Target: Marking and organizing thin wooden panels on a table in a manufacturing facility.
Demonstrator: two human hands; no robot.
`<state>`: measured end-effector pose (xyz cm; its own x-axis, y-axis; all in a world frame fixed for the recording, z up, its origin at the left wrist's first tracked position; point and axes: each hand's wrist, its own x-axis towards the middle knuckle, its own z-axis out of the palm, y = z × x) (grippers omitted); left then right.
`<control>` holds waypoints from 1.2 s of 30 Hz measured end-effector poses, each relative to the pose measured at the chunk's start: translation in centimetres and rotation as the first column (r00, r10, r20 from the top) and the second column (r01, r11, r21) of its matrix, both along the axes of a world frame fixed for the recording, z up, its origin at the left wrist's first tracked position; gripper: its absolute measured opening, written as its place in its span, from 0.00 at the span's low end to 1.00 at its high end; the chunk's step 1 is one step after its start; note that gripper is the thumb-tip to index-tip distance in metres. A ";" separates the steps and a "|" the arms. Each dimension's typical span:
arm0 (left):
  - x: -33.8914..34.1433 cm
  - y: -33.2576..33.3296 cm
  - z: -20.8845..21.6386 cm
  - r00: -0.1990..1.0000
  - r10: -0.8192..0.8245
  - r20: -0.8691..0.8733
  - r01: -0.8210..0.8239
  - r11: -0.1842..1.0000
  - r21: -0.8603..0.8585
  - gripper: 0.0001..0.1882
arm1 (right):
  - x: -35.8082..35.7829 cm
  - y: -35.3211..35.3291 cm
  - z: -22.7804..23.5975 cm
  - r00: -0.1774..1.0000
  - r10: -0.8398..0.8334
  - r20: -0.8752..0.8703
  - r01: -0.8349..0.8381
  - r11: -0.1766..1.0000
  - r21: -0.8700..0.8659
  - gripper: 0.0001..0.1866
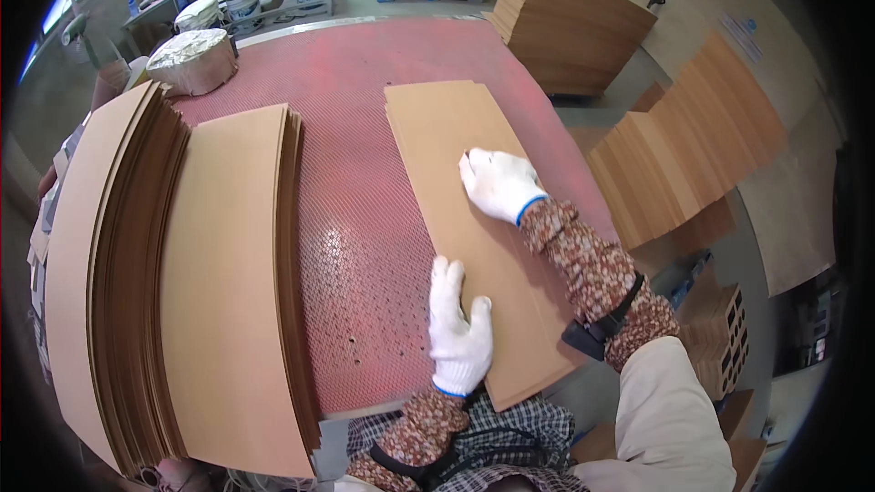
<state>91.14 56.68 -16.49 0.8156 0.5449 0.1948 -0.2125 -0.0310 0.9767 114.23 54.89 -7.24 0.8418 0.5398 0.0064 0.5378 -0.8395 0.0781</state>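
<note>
A low stack of long tan cardboard sheets (529,310) lies slantwise on the red table in front of me. My right hand (499,184), in a white knitted glove with a blue cuff, rests on the top sheet with its fingers curled together. A tiny dark spot shows at its fingertips, too small to name. My left hand (458,333), gloved the same way, is at the stack's near left edge. Its fingers are stretched out and the thumb stands apart; it grips nothing.
Left of me stand a medium stack (223,282) and a taller stack (96,264) of similar sheets. A silvery wrapped bundle (193,62) sits at the far left of the red table (365,246). Tall cardboard piles (570,27) and leaning sheets (684,141) stand beyond the right edge.
</note>
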 end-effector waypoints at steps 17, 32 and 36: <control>-1.7 -1.6 0.3 0.998 0.057 0.041 -0.061 0.991 0.122 0.34 | 15.8 10.5 2.2 0.994 -0.029 -0.105 0.028 1.000 -0.011 0.26; 9.0 11.2 3.3 0.996 0.056 -0.072 -0.056 0.998 0.008 0.35 | 9.8 12.6 1.2 0.995 -0.004 -0.101 -0.004 0.997 -0.081 0.22; 14.6 16.6 1.7 0.995 0.069 -0.075 -0.072 0.997 -0.037 0.34 | 6.9 13.2 1.2 0.994 -0.007 -0.112 0.003 0.999 -0.035 0.21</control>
